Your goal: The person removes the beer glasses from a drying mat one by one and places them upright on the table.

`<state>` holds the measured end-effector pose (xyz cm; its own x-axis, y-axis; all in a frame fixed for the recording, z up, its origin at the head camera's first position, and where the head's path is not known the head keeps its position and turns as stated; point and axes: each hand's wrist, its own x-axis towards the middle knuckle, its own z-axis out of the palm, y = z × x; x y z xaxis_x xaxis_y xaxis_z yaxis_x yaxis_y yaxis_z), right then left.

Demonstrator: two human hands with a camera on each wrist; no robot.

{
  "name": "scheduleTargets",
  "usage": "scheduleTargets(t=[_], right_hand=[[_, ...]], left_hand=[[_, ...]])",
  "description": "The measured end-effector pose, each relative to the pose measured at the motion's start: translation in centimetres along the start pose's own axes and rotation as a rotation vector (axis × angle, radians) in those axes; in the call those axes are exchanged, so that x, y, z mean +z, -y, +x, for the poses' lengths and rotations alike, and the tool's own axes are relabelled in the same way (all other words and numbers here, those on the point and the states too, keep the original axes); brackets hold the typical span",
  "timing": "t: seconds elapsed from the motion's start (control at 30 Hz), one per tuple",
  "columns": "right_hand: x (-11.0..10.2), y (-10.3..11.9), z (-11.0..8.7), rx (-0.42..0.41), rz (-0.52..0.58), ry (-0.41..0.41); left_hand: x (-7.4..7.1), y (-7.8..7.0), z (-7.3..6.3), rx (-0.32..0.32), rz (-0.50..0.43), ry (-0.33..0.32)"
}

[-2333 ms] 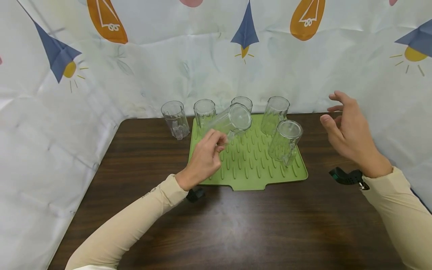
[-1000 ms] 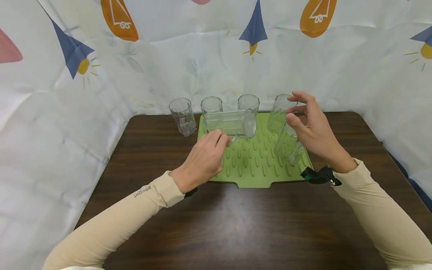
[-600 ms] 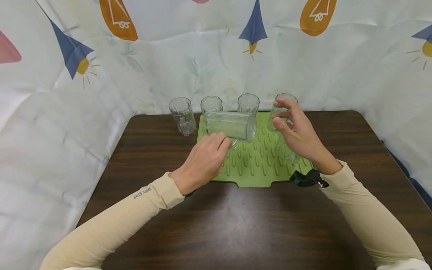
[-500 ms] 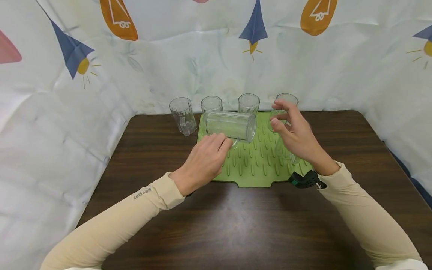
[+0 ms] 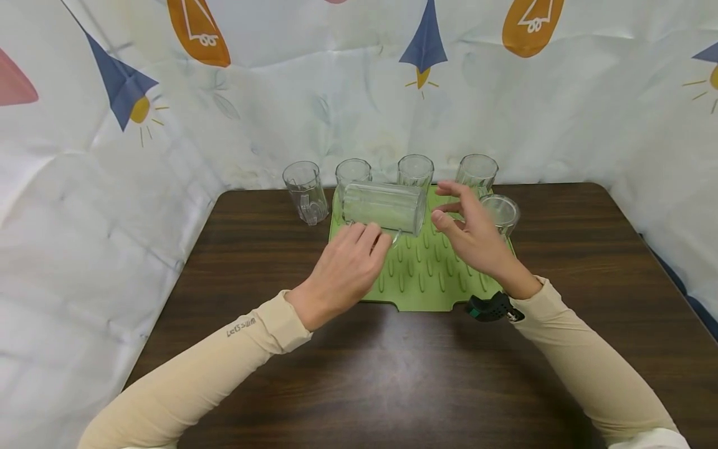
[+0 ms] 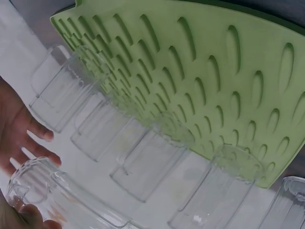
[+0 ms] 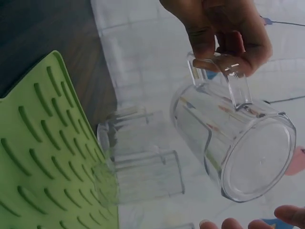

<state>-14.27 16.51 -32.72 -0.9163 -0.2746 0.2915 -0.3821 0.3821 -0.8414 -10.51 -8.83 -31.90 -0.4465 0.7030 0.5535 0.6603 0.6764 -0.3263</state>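
My left hand point(image 5: 344, 271) grips the handle of a clear glass mug point(image 5: 384, 206), which lies sideways in the air above the green ribbed mat point(image 5: 423, 296). The mug's base points right. In the right wrist view, the fingers of the left hand point(image 7: 233, 36) curl round the handle, with the mug's round base point(image 7: 259, 160) toward the camera. My right hand point(image 5: 473, 237) hovers just right of that base, fingers loosely bent and apart from the glass. In the left wrist view, the right hand point(image 6: 19, 131) has its fingers spread near the mug's end.
Three more mugs, one at back left point(image 5: 353, 171), one at back middle point(image 5: 416, 171) and one at back right point(image 5: 477, 173), stand along the mat's rear. An upside-down mug point(image 5: 502, 215) is partly behind the right hand. Another mug point(image 5: 305, 193) stands on the dark table point(image 5: 392, 374), left of the mat.
The right hand has come in from the far right to beside the held mug's base. The held mug has turned from slanting to nearly level, still in the left hand.
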Motion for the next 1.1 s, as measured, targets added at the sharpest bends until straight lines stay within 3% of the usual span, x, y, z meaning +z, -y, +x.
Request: scheduleTargets(t=[0.57, 0.87, 1.1], right_hand=[[3.0, -1.8, 0.4, 0.077, 0.076, 0.069], [4.0, -2.4, 0.3, 0.108, 0.099, 0.06], [4.4, -2.8, 0.4, 0.155, 0.091, 0.007]], left_hand=[[1.4, -0.8, -1.1, 0.007, 0.078, 0.057], [2.1, -1.3, -1.4, 0.003, 0.099, 0.074], [2.4, -1.4, -1.4, 0.003, 0.118, 0.081]])
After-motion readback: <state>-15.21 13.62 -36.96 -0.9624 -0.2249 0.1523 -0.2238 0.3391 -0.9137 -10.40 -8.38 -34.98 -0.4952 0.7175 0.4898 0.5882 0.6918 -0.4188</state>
